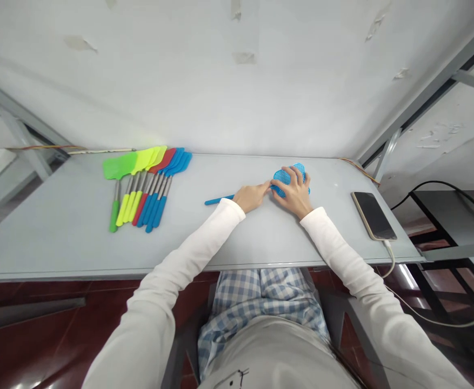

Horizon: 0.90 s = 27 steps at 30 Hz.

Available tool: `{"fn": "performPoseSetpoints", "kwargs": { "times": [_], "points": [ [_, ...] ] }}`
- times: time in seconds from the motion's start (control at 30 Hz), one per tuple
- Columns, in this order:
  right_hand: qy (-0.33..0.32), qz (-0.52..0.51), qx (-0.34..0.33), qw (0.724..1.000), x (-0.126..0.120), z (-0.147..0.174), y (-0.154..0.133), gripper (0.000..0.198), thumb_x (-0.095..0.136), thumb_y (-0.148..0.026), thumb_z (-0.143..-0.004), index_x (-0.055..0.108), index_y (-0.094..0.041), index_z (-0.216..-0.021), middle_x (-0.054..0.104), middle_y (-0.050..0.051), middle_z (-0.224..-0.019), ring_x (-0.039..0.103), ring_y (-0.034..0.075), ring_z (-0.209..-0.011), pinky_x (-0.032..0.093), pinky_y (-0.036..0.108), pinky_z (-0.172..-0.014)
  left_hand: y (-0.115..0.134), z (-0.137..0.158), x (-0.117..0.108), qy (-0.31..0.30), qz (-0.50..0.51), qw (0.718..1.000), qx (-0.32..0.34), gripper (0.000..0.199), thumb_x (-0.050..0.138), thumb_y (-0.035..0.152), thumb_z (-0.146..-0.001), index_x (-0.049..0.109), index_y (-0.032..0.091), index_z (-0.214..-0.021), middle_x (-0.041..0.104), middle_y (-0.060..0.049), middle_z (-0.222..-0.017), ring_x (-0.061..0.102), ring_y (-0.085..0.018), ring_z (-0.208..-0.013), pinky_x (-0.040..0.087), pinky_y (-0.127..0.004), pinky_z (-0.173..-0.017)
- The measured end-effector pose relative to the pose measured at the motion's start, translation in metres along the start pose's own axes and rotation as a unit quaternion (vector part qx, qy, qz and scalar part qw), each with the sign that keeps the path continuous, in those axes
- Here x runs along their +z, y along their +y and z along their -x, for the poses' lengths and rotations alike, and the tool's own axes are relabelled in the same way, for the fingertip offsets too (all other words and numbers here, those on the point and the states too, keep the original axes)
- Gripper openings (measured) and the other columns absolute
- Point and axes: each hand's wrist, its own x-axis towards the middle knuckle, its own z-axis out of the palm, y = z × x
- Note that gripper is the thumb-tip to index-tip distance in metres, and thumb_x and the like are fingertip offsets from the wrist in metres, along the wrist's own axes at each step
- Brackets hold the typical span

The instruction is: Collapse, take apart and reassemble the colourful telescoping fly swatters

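Observation:
A blue fly swatter with a perforated head lies sideways on the table, its handle pointing left. My left hand is closed around its shaft near the neck, and the handle end sticks out beyond the wrist. Over the head rests my right hand, its bent fingers and thumb gripping the mesh. The fingertips of both hands almost meet at the neck. Most of the shaft is hidden under my left hand.
To the left lies an overlapping row of fly swatters: a green one, several yellow, red and blue ones. A phone on a white cable lies at the right. Behind the table stands a white wall.

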Motion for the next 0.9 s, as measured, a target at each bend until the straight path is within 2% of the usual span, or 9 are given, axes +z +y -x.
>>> {"fn": "performPoseSetpoints", "kwargs": {
  "times": [0.23, 0.43, 0.67, 0.8, 0.83, 0.9],
  "points": [
    [-0.006, 0.004, -0.018, 1.000, -0.001, -0.007, 0.012, 0.038, 0.047, -0.050, -0.092, 0.064, -0.036, -0.123, 0.042, 0.007, -0.151, 0.031, 0.037, -0.136, 0.019, 0.059, -0.107, 0.000, -0.003, -0.004, 0.010, 0.001, 1.000, -0.024, 0.042, 0.030, 0.025, -0.099, 0.050, 0.024, -0.137, 0.073, -0.010, -0.103, 0.070, -0.022, -0.091, 0.048, -0.031, -0.076],
    [0.003, 0.009, -0.017, 1.000, -0.003, -0.008, 0.017, 0.039, 0.047, -0.050, -0.091, 0.063, -0.037, -0.123, 0.036, 0.003, -0.155, 0.022, 0.039, -0.142, 0.014, 0.063, -0.109, 0.006, -0.001, -0.007, 0.025, -0.016, 0.999, -0.029, 0.045, 0.031, 0.021, -0.097, 0.049, 0.025, -0.138, 0.073, -0.008, -0.106, 0.070, -0.023, -0.090, 0.048, -0.031, -0.073],
    [-0.012, 0.000, 0.002, 1.000, -0.007, -0.009, 0.014, 0.043, 0.050, -0.050, -0.089, 0.060, -0.036, -0.128, 0.033, 0.006, -0.156, 0.013, 0.041, -0.145, 0.017, 0.065, -0.108, 0.008, -0.004, -0.003, 0.053, -0.014, 0.998, -0.021, 0.044, 0.034, 0.016, -0.094, 0.052, 0.024, -0.133, 0.072, -0.010, -0.104, 0.070, -0.023, -0.087, 0.048, -0.031, -0.072],
    [-0.006, 0.004, 0.001, 1.000, -0.006, -0.010, 0.019, 0.043, 0.049, -0.051, -0.089, 0.060, -0.034, -0.128, 0.034, 0.007, -0.155, 0.013, 0.041, -0.145, 0.020, 0.064, -0.107, 0.006, -0.004, 0.000, 0.062, -0.017, 0.998, -0.010, 0.041, 0.036, 0.017, -0.093, 0.054, 0.023, -0.129, 0.072, -0.011, -0.103, 0.069, -0.024, -0.088, 0.047, -0.031, -0.071],
    [0.005, 0.008, 0.021, 1.000, -0.008, -0.009, 0.027, 0.043, 0.047, -0.050, -0.091, 0.060, -0.032, -0.128, 0.034, 0.008, -0.154, 0.015, 0.040, -0.145, 0.022, 0.063, -0.106, 0.001, -0.002, -0.001, 0.063, -0.021, 0.998, -0.015, 0.041, 0.037, 0.017, -0.092, 0.054, 0.023, -0.129, 0.072, -0.011, -0.102, 0.069, -0.024, -0.088, 0.046, -0.030, -0.070],
    [0.048, 0.019, 0.111, 0.992, -0.013, -0.006, 0.049, 0.044, 0.039, -0.045, -0.095, 0.059, -0.025, -0.128, 0.035, 0.014, -0.152, 0.021, 0.039, -0.142, 0.027, 0.062, -0.103, -0.014, 0.004, -0.004, 0.070, -0.026, 0.996, -0.050, 0.040, 0.037, 0.017, -0.092, 0.056, 0.022, -0.126, 0.072, -0.011, -0.098, 0.069, -0.024, -0.086, 0.044, -0.029, -0.067]
  ]
}}
